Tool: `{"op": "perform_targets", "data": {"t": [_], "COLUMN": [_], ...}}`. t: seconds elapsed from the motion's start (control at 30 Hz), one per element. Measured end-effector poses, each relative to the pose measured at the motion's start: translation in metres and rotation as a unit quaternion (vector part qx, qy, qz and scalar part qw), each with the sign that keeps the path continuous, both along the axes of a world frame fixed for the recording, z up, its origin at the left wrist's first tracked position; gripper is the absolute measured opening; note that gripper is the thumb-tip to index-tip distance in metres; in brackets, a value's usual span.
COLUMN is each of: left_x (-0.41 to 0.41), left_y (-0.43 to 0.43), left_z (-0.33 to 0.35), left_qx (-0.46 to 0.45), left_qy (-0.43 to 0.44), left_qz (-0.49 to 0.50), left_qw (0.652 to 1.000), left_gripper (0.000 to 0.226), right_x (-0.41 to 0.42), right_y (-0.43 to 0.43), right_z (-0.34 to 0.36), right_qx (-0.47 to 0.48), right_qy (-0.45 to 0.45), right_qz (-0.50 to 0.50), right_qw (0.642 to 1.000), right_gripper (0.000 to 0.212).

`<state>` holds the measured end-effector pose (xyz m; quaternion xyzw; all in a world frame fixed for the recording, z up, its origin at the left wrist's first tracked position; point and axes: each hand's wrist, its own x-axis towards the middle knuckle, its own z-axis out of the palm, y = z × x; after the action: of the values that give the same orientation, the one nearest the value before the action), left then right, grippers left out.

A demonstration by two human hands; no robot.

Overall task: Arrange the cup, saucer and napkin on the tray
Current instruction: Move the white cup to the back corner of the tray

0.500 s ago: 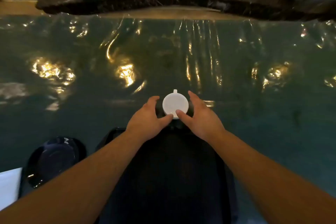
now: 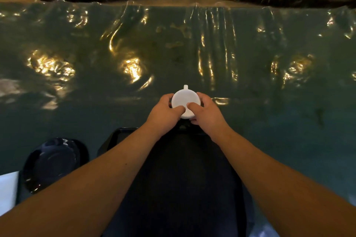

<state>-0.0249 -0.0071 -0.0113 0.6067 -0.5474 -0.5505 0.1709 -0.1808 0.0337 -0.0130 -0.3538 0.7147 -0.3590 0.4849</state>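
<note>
Beyond the tray (image 2: 123,134), both hands apparently gripping white cup (image 2: 185,100)

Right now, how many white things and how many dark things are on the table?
White: 2 - cup, napkin
Dark: 2 - saucer, tray
Total: 4
</note>
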Motion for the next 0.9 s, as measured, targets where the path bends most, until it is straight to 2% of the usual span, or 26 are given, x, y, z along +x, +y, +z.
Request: {"op": "perform_targets", "data": {"t": [0.2, 0.43, 0.63, 0.77, 0.83, 0.9], "left_x": [0.004, 0.017, 0.024, 0.03, 0.032, 0.031], "left_y": [0.046, 0.115, 0.136, 0.139, 0.14, 0.141], "left_z": [0.023, 0.014, -0.002, -0.011, -0.015, -0.016], "left_qx": [-0.033, 0.016, 0.04, 0.039, 0.042, 0.038], "left_qy": [-0.011, -0.026, -0.007, 0.038, 0.057, 0.061], "left_qz": [-0.001, -0.012, -0.032, -0.002, 0.027, 0.026], "left_qw": [0.999, 0.999, 0.999, 0.998, 0.997, 0.997], "left_gripper": [0.057, 0.056, 0.056, 0.039, 0.029, 0.024], "right_x": [0.006, 0.016, 0.014, 0.016, 0.019, 0.022], "right_y": [0.047, 0.126, 0.152, 0.158, 0.159, 0.158], "right_z": [0.02, 0.01, -0.001, -0.001, 0.001, 0.001], "right_qx": [-0.053, -0.016, 0.001, -0.047, -0.094, -0.128], "right_qy": [0.058, 0.138, 0.185, 0.286, 0.358, 0.393], "right_qz": [-0.007, 0.047, 0.113, 0.162, 0.191, 0.218], "right_qw": [0.997, 0.989, 0.976, 0.943, 0.909, 0.884], "right_gripper": [0.046, 0.072, 0.1, 0.102, 0.096, 0.086]}}
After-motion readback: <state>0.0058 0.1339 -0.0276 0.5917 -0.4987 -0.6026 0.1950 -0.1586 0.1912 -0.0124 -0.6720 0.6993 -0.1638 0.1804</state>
